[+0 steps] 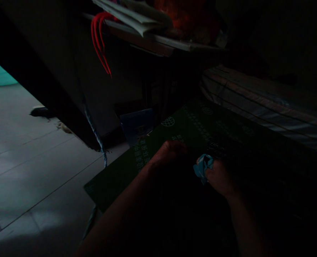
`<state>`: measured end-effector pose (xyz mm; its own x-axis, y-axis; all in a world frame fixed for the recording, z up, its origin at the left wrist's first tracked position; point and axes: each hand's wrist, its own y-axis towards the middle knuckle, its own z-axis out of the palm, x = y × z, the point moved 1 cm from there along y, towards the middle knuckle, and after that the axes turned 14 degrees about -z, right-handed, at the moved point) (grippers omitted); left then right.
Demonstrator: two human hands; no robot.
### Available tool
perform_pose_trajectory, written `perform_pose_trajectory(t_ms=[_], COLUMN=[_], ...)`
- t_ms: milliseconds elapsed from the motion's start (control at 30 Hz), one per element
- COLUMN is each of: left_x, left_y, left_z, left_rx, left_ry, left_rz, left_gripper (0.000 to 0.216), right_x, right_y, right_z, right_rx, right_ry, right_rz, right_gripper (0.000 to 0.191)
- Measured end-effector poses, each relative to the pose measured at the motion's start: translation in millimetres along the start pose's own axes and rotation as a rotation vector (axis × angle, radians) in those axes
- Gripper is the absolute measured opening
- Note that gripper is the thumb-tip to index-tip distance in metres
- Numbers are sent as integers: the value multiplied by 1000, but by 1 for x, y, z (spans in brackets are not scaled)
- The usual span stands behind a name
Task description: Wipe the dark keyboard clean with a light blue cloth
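Observation:
My right hand (219,175) is closed around a crumpled light-blue cloth (201,168), part of which sticks out past the fingers. Beneath both hands lies a dark green board (120,175) printed with pale characters and globe marks. My left hand (171,150) is at the board, to the left of the cloth, with its fingers curled in. Deep shadow hides those fingertips and anything they may hold. Much of the board's near side is also lost in the dark.
A blue flat item (137,123) stands behind the board. Red cords (96,35) hang from a cluttered shelf with papers (131,18). A striped mattress-like edge (244,96) borders the right. A cloth-wrapped cord (94,130) hangs at left above the tiled floor (26,171), where a dark shoe (41,112) lies.

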<state>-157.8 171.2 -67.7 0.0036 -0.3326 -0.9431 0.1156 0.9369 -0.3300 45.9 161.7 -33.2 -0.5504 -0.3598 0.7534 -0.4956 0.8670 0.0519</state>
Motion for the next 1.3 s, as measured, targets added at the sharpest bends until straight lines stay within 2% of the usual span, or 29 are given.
perform_pose_trajectory(t_ms=[167,367,500,600,733,933,1167,1300], left_x=[-4,-6,-10,-14,-17,-15,-16,-16], left_y=[-2,-3,-7,-12,-16,-14,-13,-11], left_z=[1,2,3,3,2,2,3,2], left_rx=[0,-10,-69,-137,-188,-113,-83,-79], left_ry=[-48,-59,-110,-114,14,331,384,408], left_rz=[-33,-51,-70,-56,-24,59,56,60], left_gripper=[24,22,23,22,22,27,28,29], right_x=[-3,0,0,-1,-3,-5,-1,-5], right_y=[0,-3,-6,-5,-3,-3,-2,-3], right_z=[0,-13,-24,-22,-15,-21,-18,-21], right_rx=[-55,-40,-102,-109,-68,-50,-30,-35], right_ry=[4,10,42,49,17,17,45,68], right_rz=[22,38,62,32,26,-4,-63,-24], right_gripper=[15,10,11,13,12,10,12,12])
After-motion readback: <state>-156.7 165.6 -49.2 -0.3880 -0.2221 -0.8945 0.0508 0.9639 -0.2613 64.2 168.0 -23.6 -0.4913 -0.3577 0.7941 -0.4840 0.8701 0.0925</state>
